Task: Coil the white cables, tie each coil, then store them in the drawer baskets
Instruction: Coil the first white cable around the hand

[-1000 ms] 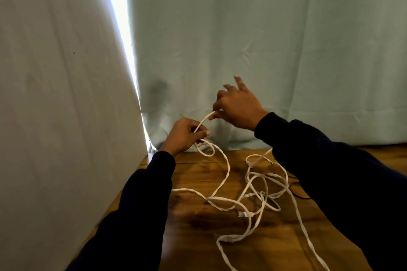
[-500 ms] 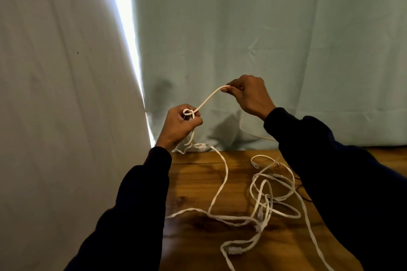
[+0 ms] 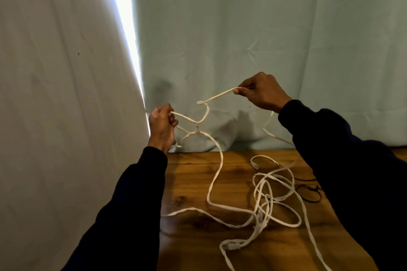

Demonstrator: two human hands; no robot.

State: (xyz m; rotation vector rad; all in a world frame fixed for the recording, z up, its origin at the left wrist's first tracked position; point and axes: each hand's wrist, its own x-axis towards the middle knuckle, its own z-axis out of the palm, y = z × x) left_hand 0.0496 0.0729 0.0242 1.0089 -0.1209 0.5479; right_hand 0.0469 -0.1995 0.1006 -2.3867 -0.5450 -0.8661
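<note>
The cable (image 3: 214, 167) is white and flat, like a ribbon. A short stretch of it hangs in the air between two hands, and the rest drops to the wooden table (image 3: 189, 185), where it lies in a loose tangle of overlapping loops.

The left hand (image 3: 162, 126) is raised near the curtain gap, its fingers curled round the cable. From there the cable dips, bends upward in a kinked S, and runs straight to the right hand (image 3: 263, 92), which is higher and pinches the cable between thumb and fingertips, the other fingers curled in. More cable falls from below the right hand, passing behind the dark sleeve (image 3: 343, 160).

Just under the left hand a small loop or knot hangs; from it one strand curves down onto the table. Two plug ends show in the tangle, one near the far edge (image 3: 255, 164) and one near the front (image 3: 231, 247). Whether the tangle is one cable or several cannot be told. A thin dark cord (image 3: 311, 192) lies beside the tangle. Two hands and two dark sleeves are in view, with pale curtains (image 3: 242, 39) behind.
</note>
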